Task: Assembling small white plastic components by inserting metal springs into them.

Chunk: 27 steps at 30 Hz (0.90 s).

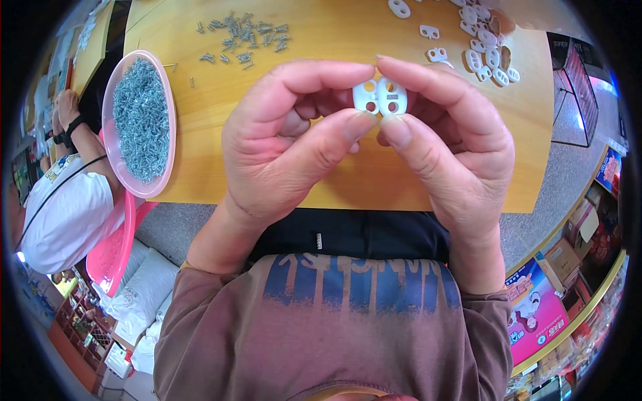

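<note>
Two white plastic pieces, a left piece (365,97) and a right piece (384,97), are held up over a bench (200,134), edges meeting or nearly so. The left hand (287,130) has its grip closed on the left piece, thumb below and fingertip above; the right hand (458,134) pinches the right piece the same way. Holding them by the rims seems meant to leave their holes uncovered and facing the person. A grey bit (392,97), perhaps a spring, sits in the middle of the right piece.

Beyond the hands, loose springs (244,30) lie scattered, and more white pieces (491,57) are spread at the upper right, probably so that both are within reach. A pink basin (172,100) of small metal parts (140,120) stands at the left edge. A small coil (319,241) rests on the person's dark lap (287,230). Farther left is a co-worker (70,207) in white.
</note>
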### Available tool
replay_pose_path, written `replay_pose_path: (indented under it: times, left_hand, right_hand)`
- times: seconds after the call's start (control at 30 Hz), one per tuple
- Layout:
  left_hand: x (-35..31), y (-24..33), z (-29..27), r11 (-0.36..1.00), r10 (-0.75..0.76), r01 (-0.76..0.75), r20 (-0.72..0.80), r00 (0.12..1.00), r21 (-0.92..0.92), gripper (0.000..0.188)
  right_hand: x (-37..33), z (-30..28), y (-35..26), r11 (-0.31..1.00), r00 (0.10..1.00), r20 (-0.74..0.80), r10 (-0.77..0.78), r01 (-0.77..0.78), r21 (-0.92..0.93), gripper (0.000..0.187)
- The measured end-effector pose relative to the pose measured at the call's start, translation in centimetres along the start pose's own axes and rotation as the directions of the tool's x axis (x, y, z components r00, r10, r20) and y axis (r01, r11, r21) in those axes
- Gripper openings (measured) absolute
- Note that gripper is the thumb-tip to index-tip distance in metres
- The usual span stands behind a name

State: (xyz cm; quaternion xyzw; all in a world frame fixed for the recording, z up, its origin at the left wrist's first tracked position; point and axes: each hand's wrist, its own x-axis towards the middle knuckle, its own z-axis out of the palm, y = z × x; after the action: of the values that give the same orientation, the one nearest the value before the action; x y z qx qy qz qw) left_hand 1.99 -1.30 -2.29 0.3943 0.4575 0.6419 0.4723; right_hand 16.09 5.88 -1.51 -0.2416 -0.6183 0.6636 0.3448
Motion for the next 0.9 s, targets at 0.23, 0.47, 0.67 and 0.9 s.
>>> replay_pose_path:
  times: [0.23, 0.47, 0.67, 0.9]
  left_hand:
    - [0.0, 0.09, 0.0, 1.0, -0.024, 0.024, -0.004, 1.0, -0.003, 0.03]
    - [0.1, 0.23, 0.03, 0.993, -0.094, 0.094, -0.008, 0.996, -0.07, 0.032]
    - [0.21, 0.31, 0.22, 0.985, -0.121, 0.119, -0.005, 0.993, -0.125, 0.033]
    - [0.14, 0.15, -0.02, 0.993, -0.089, 0.091, 0.018, 0.996, -0.075, 0.032]
  right_hand:
    - [-0.08, -0.02, 0.04, 1.0, 1.0, -0.01, 0.018, -0.018, 0.008, 0.032]
    - [-0.12, 0.08, -0.06, 0.999, 0.999, 0.003, 0.04, -0.04, 0.036, 0.031]
    - [-0.1, 0.29, -0.11, 0.987, 0.995, 0.001, 0.096, -0.096, 0.127, 0.03]
    - [-0.1, 0.83, -0.05, 0.941, 0.986, -0.022, 0.164, -0.15, 0.305, 0.031]
